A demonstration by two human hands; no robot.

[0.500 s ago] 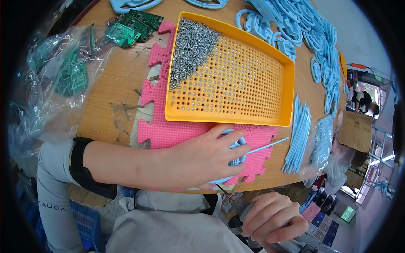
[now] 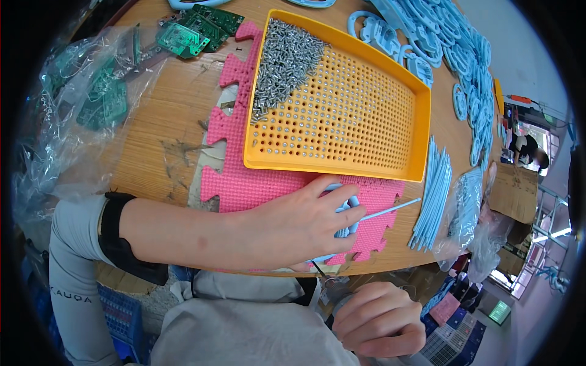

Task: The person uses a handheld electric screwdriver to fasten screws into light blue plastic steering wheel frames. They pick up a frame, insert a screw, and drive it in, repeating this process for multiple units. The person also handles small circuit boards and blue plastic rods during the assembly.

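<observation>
Filling much of the frame, a wooden table [image 2: 155,116] curves from upper left to lower right. On it at centre lies a pink foam mat [image 2: 244,192] with jigsaw edges, and partly over that a yellow tray [image 2: 336,172] dotted with holes. A clear plastic bag [image 2: 46,158] holding green circuit boards sprawls at the left; light blue plastic parts [image 2: 473,73] pile up at the upper right. Right of the mat stands out a bundle of thin blue sticks [image 2: 431,195]. Just below the tray, the left hand [image 2: 331,222] grips a blue plastic piece [image 2: 354,203], mostly covered by its fingers. At lower right, the right hand [image 2: 379,320] is curled closed; whatever it holds is too hidden to tell. Silver screws [image 2: 285,61] heap in the tray's upper-left corner. One thin blue rod [image 2: 392,209] slants rightward from the left fingers, and a slim dark tip [image 2: 318,268] shows beneath the left hand.
</observation>
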